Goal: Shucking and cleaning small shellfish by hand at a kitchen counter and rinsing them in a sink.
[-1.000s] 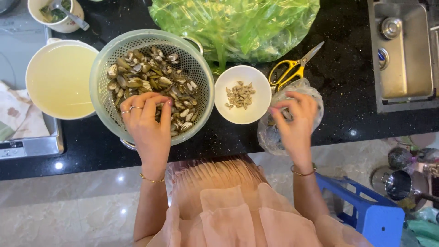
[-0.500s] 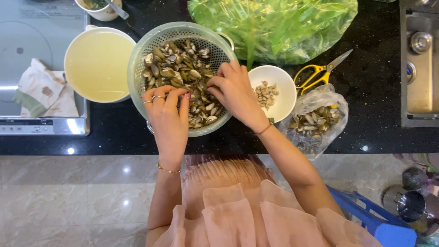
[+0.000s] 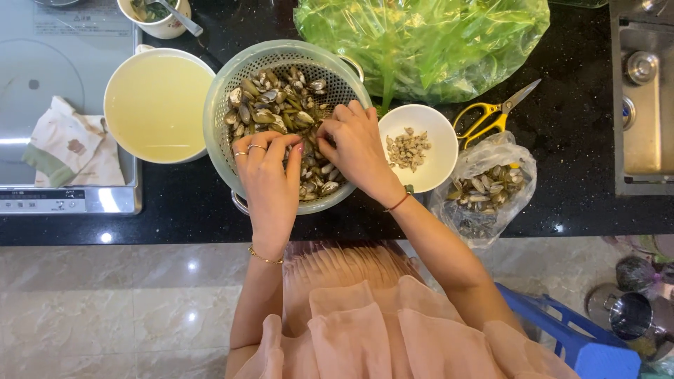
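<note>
Black speckled countertop [image 3: 576,203]: both your hands are in the pale green plastic colander [image 3: 225,105] of clams [image 3: 277,105], left hand [image 3: 270,182] and right hand [image 3: 354,151] fingers curled, pinching shells together.

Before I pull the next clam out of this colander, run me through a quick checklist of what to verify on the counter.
1. Both hands in the colander: ok, left hand and right hand are over the clams.
2. Clam firmly pinched: cannot tell, fingertips hide it.
3. White bowl for meat within reach: ok, it touches the colander's right side, with room left.
4. Shell bag open: ok, beside the bowl.
5. Scissors out of the way: ok, behind the bowl.
6. Broth pot steady: ok, flat on the counter.
</note>
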